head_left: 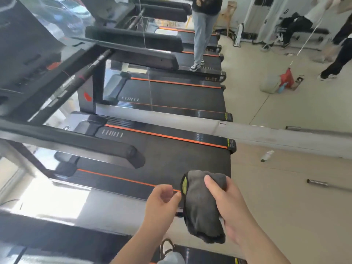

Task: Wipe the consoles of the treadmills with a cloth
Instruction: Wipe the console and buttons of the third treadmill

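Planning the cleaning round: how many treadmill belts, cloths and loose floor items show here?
Treadmill belts: 5
Cloths: 1, grey cloth in the right hand
Bottles on floor: 2
Bags on floor: 2
Total: 10

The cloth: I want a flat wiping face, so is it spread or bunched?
Bunched. The grey cloth hangs as a crumpled wad in the right hand; the left hand is beside it.

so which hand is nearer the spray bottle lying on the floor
Right. The right hand, holding the grey cloth, is below-left of the spray bottle; the left hand is farther left.
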`<state>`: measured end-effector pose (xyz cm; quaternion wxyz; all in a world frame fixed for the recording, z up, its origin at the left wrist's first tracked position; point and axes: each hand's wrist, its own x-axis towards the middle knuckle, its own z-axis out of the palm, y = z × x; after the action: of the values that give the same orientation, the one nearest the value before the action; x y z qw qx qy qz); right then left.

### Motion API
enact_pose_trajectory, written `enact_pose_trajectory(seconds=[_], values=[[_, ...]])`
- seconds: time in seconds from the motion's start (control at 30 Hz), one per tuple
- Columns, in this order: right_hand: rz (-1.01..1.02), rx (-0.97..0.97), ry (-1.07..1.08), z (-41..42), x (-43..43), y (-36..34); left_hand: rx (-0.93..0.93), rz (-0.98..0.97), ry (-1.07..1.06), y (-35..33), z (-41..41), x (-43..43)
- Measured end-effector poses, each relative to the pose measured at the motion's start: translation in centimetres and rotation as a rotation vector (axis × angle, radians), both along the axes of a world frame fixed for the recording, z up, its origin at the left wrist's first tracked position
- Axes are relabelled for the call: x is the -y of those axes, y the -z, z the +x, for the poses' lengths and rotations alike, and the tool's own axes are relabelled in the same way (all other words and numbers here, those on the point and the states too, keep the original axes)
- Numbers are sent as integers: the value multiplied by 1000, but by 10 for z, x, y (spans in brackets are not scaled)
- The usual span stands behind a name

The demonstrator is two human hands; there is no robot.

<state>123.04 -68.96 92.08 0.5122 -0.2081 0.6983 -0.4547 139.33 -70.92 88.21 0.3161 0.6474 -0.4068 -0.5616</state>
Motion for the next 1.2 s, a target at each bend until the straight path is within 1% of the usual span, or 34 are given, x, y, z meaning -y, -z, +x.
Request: enact_pose_trajectory(seconds=[0.07,0.13,0.2,0.3,0.33,0.4,0.47,0.57,0.6,0.67,0.73,0.8,0.93,0.97,1.03,1.13,1.2], values=[[-14,-64,-31,-1,41,-12,21,-120,33,-10,-8,29],[-17,-120,-89,4,80,-28,-64,-162,148,-29,-17,53],[-29,-160,-158,13,117,-40,-148,-171,254,-48,-24,78],[-49,-164,-221,20,169,-50,-204,-148,253,-58,-21,118],[-44,-145,-241,20,184,-51,-197,-172,274,-57,-16,130],[-22,-106,-258,16,218,-51,-127,-265,333,-52,-7,151],[-24,-42,-257,8,259,-50,-13,-369,354,-46,-3,173],[-26,137,-249,-4,324,-42,328,-590,381,-27,-11,209],[-12,207,-274,-7,346,-39,420,-643,352,-20,-18,223],[24,323,-336,-10,386,-38,514,-725,171,-10,-29,255],[92,424,-372,-14,424,-37,545,-786,-65,-8,-39,288],[175,509,-381,-16,460,-34,541,-759,-203,-16,-45,318],[277,555,-455,-2,529,-26,383,-490,-483,-52,-43,367],[301,539,-488,7,543,-25,345,-437,-563,-57,-37,379],[326,463,-621,30,565,-17,237,-373,-689,-66,-20,400],[280,367,-836,72,589,-4,61,-220,-783,-74,13,430],[284,399,-958,107,607,-7,-12,-170,-779,-73,39,453]])
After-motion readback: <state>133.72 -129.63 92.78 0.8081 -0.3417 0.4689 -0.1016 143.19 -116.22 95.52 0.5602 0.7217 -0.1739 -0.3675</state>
